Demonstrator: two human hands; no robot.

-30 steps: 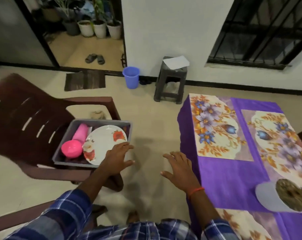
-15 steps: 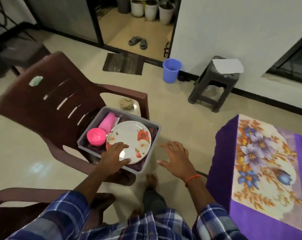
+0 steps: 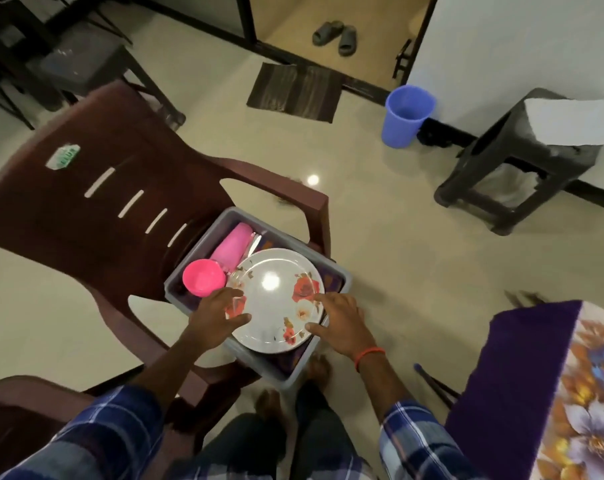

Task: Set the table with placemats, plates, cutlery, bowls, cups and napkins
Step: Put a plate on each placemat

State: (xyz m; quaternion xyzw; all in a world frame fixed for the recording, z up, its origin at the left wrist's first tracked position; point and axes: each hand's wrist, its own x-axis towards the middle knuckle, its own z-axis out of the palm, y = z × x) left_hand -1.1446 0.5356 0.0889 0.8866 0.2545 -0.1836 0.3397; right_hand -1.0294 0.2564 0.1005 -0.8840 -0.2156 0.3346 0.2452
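A white plate with red flowers lies on top in a grey tub that stands on the seat of a brown plastic chair. My left hand rests on the plate's left rim, thumb on top. My right hand touches the plate's right rim with spread fingers. Beside the plate in the tub are a pink bowl, a pink cup lying on its side and some cutlery. The table, under a purple cloth, shows at the lower right with a floral placemat.
A second brown chair is at the lower left. On the floor beyond stand a blue bucket and a dark stool with white paper on it. A doormat lies by the doorway.
My view has swung left from the table to the tub. Both hands moved forward: the left slid onto the plate's left rim, the right came from mid-air to its right rim.
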